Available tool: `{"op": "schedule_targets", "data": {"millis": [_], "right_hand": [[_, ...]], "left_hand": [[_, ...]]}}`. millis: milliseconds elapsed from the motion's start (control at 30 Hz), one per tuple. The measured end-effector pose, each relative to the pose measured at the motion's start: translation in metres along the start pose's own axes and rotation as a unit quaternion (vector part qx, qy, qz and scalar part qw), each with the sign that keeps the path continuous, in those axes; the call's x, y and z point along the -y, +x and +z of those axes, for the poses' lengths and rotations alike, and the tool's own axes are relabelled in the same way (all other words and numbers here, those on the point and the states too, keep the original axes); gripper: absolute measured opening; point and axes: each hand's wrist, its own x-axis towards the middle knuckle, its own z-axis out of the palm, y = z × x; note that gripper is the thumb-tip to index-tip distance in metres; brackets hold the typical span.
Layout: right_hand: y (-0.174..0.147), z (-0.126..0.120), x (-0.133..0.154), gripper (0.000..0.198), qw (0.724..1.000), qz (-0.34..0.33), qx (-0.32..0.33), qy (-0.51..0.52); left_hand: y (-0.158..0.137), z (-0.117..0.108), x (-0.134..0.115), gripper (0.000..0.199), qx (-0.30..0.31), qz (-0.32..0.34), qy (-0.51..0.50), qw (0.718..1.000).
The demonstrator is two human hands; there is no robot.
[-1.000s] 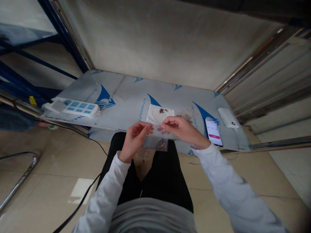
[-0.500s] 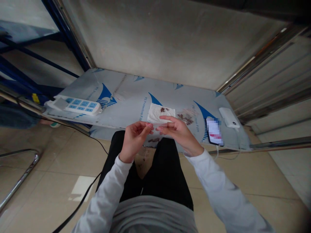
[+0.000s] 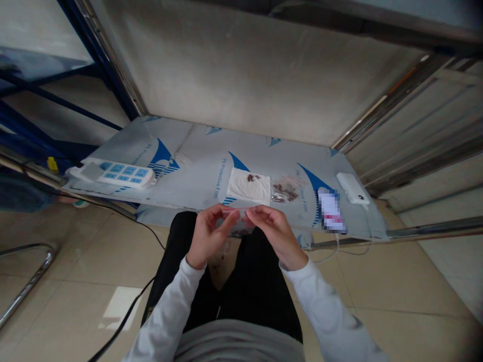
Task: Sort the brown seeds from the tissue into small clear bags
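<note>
My left hand (image 3: 213, 232) and my right hand (image 3: 274, 230) are both closed, pinching the top edge of a small clear zip bag (image 3: 241, 230) between thumbs and fingers. A thin red line runs along the bag's top, and dark contents show blurrily inside. The bag is over the table's front edge, above my knees. Just beyond my hands lies a white tissue (image 3: 247, 190) with a few small brown pieces (image 3: 252, 178) on its far part. To its right, a clear plastic bag (image 3: 287, 193) of several brown pieces lies flat on the table.
The table (image 3: 192, 176) is covered in printed protective film. A white power strip (image 3: 126, 175) lies on its left. At the right are a phone (image 3: 331, 211) and a white power bank (image 3: 351, 188) with a cable. A black cable (image 3: 124, 317) crosses the floor at the left.
My right index finger, raised before, has come down to the bag's top edge. Both hands sit slightly lower in view, and the whole view has shifted a little.
</note>
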Motion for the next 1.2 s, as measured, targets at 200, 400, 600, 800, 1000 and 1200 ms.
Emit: {"op": "schedule_targets", "data": {"millis": [200, 400, 600, 800, 1000, 1200], "right_hand": [[-0.007, -0.002, -0.009, 0.02, 0.997, -0.062, -0.043, -0.032], [-0.018, -0.003, -0.017, 0.015, 0.996, -0.071, -0.003, -0.054], [-0.027, -0.001, -0.03, 0.015, 0.994, -0.071, -0.081, -0.027], [-0.02, -0.006, -0.028, 0.018, 0.995, -0.056, -0.086, 0.001], [-0.018, -0.019, -0.019, 0.026, 0.998, -0.031, -0.051, -0.031], [0.035, -0.087, -0.018, 0.049, 0.977, -0.028, -0.208, -0.044]], "left_hand": [[-0.002, 0.004, 0.002, 0.019, 0.037, -0.02, -0.013, 0.999], [-0.004, 0.011, 0.002, 0.015, 0.032, -0.011, -0.008, 0.999], [-0.005, 0.015, 0.007, 0.016, 0.06, -0.033, -0.004, 0.998], [-0.001, 0.014, 0.018, 0.021, 0.009, -0.057, 0.006, 0.998], [0.006, 0.011, 0.01, 0.034, 0.169, -0.069, -0.031, 0.983], [0.077, -0.034, 0.043, 0.051, -0.013, -0.018, 0.228, 0.973]]}}
